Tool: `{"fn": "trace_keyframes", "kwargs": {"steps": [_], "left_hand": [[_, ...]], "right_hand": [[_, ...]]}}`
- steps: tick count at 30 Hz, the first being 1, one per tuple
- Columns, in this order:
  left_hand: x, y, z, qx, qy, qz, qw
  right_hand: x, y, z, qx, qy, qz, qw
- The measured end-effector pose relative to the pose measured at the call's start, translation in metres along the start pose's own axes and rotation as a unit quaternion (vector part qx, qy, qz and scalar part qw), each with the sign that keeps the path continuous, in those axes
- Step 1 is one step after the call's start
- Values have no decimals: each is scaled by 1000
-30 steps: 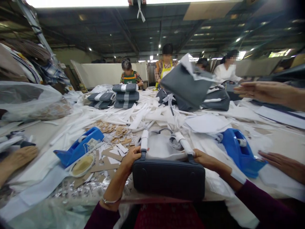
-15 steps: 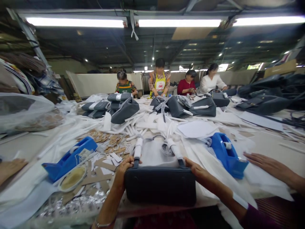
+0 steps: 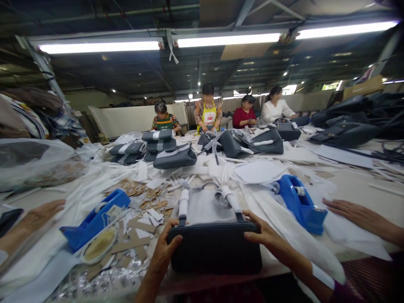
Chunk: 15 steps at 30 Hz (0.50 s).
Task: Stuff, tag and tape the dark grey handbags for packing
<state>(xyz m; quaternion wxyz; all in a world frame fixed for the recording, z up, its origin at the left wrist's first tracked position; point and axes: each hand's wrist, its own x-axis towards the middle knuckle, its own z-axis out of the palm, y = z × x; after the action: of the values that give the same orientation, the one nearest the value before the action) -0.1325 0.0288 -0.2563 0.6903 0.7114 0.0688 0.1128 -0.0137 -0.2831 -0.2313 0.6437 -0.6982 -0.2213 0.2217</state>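
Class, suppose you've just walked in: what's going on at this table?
A person's left hand and right hand hold a dark bag near its two upper corners. White wrapping covers parts of its straps. A blue tape dispenser stands on either side, and four other people are visible beyond more dark bags.

Dk bag [image 3: 216, 250] at edge of tbl [image 3: 356, 181], handles [image 3: 183, 205] wht-wrapped, pointing away.

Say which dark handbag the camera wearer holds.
The front-centre handbag: the left hand and right hand grip its top corners; neither touches the other dark bags.
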Motion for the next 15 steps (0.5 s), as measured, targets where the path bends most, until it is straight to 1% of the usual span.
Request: {"fn": "trace_keyframes", "kwargs": {"steps": [2, 4, 6, 11, 15], "left_hand": [[-3, -2, 6, 14, 13, 16, 1000], [-6, -4, 12, 23, 26, 28, 999], [-9, -4, 17, 25, 49, 24, 998], [-13, 0, 29, -2, 94, 13, 995], [-15, 1, 33, -6, 123, 12, 992]], "right_hand": [[2, 1, -5, 13, 7, -10, 1000], [3, 1, -10, 29, -3, -21, 999], [3, 0, -11, 36, -10, -26, 999], [-1, -2, -4, 55, -4, -29, 998], [-5, -2, 1, 90, 3, -28, 996]]}}
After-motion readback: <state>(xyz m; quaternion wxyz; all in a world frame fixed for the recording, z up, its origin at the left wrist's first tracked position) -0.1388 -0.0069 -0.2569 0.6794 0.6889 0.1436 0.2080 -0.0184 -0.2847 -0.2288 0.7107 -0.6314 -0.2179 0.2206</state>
